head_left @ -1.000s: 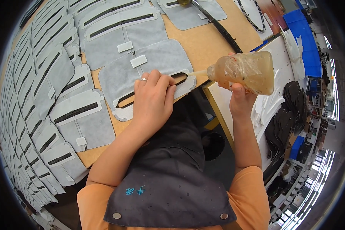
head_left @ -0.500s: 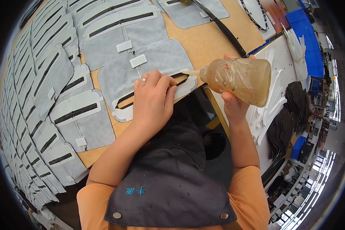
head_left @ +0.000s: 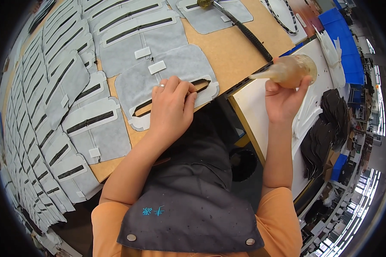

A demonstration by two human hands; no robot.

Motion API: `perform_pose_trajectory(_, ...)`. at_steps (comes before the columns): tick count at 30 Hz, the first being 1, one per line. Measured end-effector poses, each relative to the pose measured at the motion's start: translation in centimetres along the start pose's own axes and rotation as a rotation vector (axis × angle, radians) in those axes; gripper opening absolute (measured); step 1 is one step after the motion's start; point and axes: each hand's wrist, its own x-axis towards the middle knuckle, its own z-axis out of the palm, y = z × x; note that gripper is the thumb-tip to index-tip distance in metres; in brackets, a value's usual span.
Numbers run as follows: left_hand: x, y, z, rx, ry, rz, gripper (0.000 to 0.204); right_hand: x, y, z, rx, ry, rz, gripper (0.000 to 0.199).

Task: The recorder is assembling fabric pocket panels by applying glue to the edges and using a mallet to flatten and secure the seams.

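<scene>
My left hand (head_left: 171, 109) lies on a grey fabric panel (head_left: 180, 60), its fingers bent and pressed together along the edge of a long black-edged slot. Bare board shows through the slot, and a white tab (head_left: 157, 67) sits above it. What the fingertips pinch is partly hidden by the hand. To the right, my right hand (head_left: 284, 100) is closed round a translucent amber squeeze bottle (head_left: 295, 70) with a pale nozzle. The bottle is tilted, its nozzle pointing left over the board's edge and apart from the panel; motion blurs it.
Many similar grey panels (head_left: 101, 143) overlap across the left. A black-handled hammer (head_left: 244, 32) lies on the tan board (head_left: 210, 38). On the white table (head_left: 255, 103) at right are white strips and stacked dark pieces (head_left: 324, 132); a blue bin (head_left: 343, 47) stands beyond.
My right hand has drawn the bottle right and upward, away from the slot's right end, and turned it. My left hand stays on the panel.
</scene>
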Motion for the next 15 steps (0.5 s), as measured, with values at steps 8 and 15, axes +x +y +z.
perform_pose_trajectory(8, -0.2, -0.2, 0.0, -0.02, 0.004, -0.007, 0.005, -2.6, 2.5, 1.5, -0.598, -0.132, -0.205, 0.062)
perform_pose_trajectory(15, 0.0, -0.2, -0.1, -0.02, -0.001, -0.009, 0.005, -3.2, 2.8, 1.9, -0.583, -0.218, -0.281, 0.062)
